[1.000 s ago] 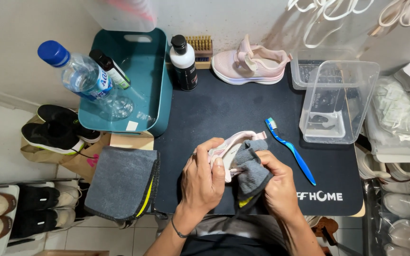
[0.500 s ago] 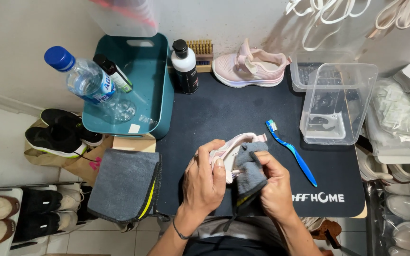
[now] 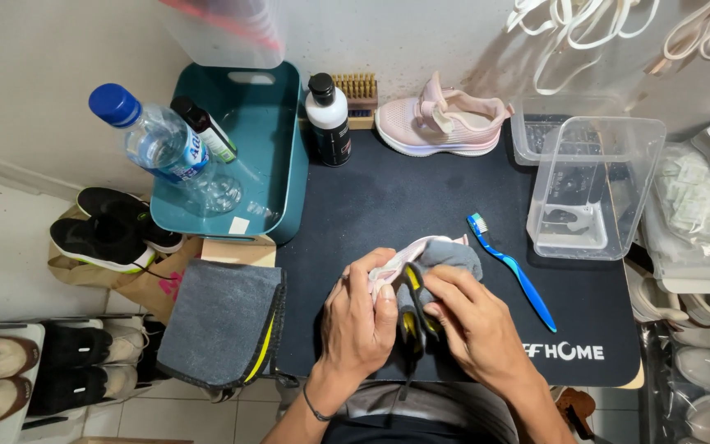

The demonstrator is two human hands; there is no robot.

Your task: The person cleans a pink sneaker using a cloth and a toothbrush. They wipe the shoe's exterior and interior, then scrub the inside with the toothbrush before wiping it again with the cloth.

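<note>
Pink shoe [image 3: 392,267] clamped in left hand [image 3: 359,325]; right hand [image 3: 474,329] presses grey cloth [image 3: 445,259] on it, worktop's near edge. Mid-wipe; next needs a fresh patch.

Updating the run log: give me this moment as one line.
left hand: holds pink shoe | right hand: presses grey cloth on it | blue toothbrush: on black mat

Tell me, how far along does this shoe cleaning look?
Midway, it seems. Done: the blue toothbrush lies set down on the dark mat. In hand: the left hand grips a small pink shoe while the right hand presses a grey cloth against it. Possibly left: the second pink shoe stands untouched by the wall.
</note>
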